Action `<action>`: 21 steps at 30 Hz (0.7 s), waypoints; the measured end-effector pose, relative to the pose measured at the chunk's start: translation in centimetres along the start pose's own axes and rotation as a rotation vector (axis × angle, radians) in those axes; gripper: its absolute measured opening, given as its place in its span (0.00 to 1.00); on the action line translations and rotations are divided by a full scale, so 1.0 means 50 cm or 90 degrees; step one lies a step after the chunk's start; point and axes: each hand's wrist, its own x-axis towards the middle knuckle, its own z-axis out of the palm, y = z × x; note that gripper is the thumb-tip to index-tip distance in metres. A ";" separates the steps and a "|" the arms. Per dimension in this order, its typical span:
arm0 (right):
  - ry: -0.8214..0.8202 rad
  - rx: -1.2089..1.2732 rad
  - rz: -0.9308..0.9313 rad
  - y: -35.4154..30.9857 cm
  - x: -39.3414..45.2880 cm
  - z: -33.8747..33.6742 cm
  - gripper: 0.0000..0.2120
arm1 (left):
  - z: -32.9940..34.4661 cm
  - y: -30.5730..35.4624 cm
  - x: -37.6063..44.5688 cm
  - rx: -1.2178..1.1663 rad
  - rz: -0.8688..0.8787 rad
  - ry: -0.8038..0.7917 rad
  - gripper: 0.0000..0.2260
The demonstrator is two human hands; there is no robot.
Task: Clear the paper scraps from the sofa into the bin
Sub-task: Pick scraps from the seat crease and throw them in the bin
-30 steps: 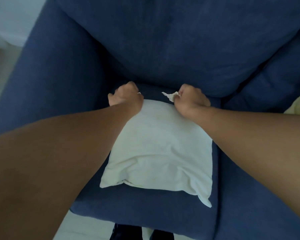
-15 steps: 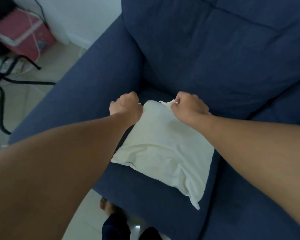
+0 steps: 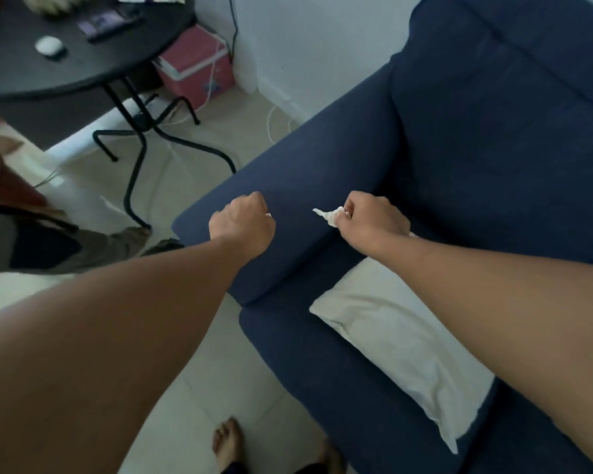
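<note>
1. Dim, soft, even indoor light with a cool bluish cast; no glare.
2. The dark navy fabric sofa (image 3: 476,138) reads nearly flat, with faint shadow in its seams.
3. Motion blur smears the round black table (image 3: 83,66) at the upper left corner.
4. Wide-angle stretch enlarges both forearms at the lower edges.

Matt woven cloth sofa (image 3: 322,172), crumpled paper scrap (image 3: 327,215)
</note>
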 end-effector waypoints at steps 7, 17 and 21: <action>-0.030 0.006 -0.103 -0.209 -0.014 0.059 0.08 | -0.034 -0.191 -0.016 -0.018 -0.118 0.033 0.10; -0.064 0.022 -0.230 -0.457 -0.041 0.181 0.09 | -0.004 -0.487 -0.055 -0.064 -0.242 0.018 0.14; -0.081 0.015 -0.254 -0.526 -0.048 0.235 0.09 | 0.008 -0.565 -0.051 -0.072 -0.270 0.007 0.14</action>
